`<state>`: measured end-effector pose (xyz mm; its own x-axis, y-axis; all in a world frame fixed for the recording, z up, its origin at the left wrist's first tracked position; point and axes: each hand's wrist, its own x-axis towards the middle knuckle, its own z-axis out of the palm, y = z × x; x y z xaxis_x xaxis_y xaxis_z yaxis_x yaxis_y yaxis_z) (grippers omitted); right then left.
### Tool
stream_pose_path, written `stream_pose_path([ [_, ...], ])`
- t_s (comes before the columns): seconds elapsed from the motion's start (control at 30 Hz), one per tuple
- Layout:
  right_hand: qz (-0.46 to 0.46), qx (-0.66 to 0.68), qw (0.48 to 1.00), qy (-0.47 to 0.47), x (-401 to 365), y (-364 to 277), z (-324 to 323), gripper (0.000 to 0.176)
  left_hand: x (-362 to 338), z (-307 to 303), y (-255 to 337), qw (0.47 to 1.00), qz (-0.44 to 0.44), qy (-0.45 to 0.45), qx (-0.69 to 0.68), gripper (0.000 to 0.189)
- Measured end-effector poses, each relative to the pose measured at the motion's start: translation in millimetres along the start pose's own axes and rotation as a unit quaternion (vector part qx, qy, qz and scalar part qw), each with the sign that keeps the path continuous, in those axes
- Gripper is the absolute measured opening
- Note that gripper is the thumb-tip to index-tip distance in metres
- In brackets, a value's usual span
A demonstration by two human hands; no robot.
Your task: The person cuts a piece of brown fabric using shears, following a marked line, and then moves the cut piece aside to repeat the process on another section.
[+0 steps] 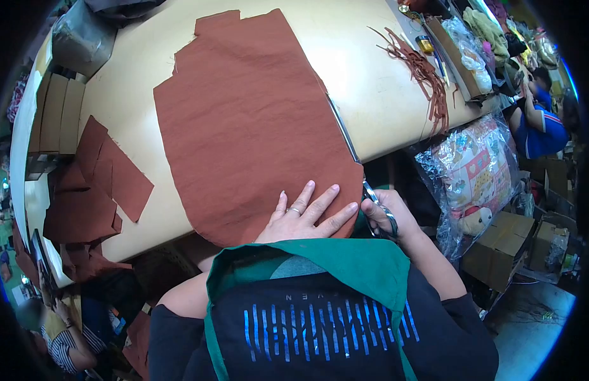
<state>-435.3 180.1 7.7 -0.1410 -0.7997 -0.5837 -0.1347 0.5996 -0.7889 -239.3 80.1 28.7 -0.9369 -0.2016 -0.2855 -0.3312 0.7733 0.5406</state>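
A large rust-brown cloth piece [256,120] with a rounded lower end lies flat on the pale table [364,82]. My left hand [304,216], a ring on one finger, rests on the cloth near its lower edge with fingers spread. At the cloth's right edge, my right hand [393,216] grips the handles of metal scissors [374,198]. The long blades run up along that edge, partly hidden by the cloth.
Brown cloth scraps [85,216] lie at the left, near cardboard boxes [56,114]. Thin brown strips [428,82] lie at the upper right. A plastic-wrapped printed bundle [478,171] is right of the table. Other people [542,120] sit at far right and lower left.
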Motion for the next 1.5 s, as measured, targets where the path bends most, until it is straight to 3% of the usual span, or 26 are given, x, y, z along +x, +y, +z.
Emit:
stream_pose_path([
  [0.23, -0.059, 0.057, 0.997, 0.001, 27.0, 9.3, -3.6, 0.061, -3.3, -2.7, 1.2, 0.998, 0.044, -0.012, -0.044, 0.072],
  [0.6, 0.006, 0.018, 1.000, 0.011, 17.9, -8.2, -2.8, 0.060, -7.0, -3.8, -3.2, 0.995, 0.048, -0.021, -0.089, 0.067],
  [0.77, 0.020, -0.001, 1.000, 0.013, 21.3, -1.0, -4.8, 0.055, -6.7, -17.8, -38.8, 0.993, 0.093, 0.069, -0.031, 0.061],
  [0.8, 0.032, -0.026, 0.999, 0.027, 21.6, -0.9, -4.3, 0.052, -4.8, -23.7, -52.8, 0.989, 0.053, 0.139, 0.001, 0.061],
  [0.9, -0.002, -0.071, 0.997, 0.031, 23.4, -1.0, -5.8, 0.040, 2.4, -45.9, -81.6, 0.958, -0.140, 0.209, 0.135, 0.062],
  [1.03, -0.021, -0.011, 1.000, -0.012, 28.6, -18.1, -11.5, 0.036, -3.6, -33.6, -103.1, 0.951, -0.177, 0.208, 0.148, 0.065],
  [1.23, -0.010, -0.158, 0.984, -0.083, 46.6, -43.7, -5.0, 0.040, -53.3, -9.1, -68.9, 0.919, -0.277, 0.232, 0.157, 0.071],
  [1.27, -0.028, -0.129, 0.985, -0.111, 46.7, -46.8, -3.6, 0.041, -64.1, -1.4, -60.1, 0.910, -0.296, 0.231, 0.175, 0.072],
  [1.33, 0.006, -0.196, 0.971, -0.139, 49.7, -50.9, -0.1, 0.043, -81.7, 15.8, -46.8, 0.894, -0.325, 0.230, 0.205, 0.077],
  [1.43, 0.000, -0.227, 0.961, -0.160, 55.5, -39.5, 1.2, 0.049, -89.4, 13.5, -32.8, 0.898, -0.364, 0.192, 0.158, 0.080],
  [1.5, -0.017, -0.223, 0.961, -0.162, 54.3, -41.2, 0.8, 0.050, -77.4, 5.0, -33.1, 0.915, -0.318, 0.202, 0.145, 0.084],
])
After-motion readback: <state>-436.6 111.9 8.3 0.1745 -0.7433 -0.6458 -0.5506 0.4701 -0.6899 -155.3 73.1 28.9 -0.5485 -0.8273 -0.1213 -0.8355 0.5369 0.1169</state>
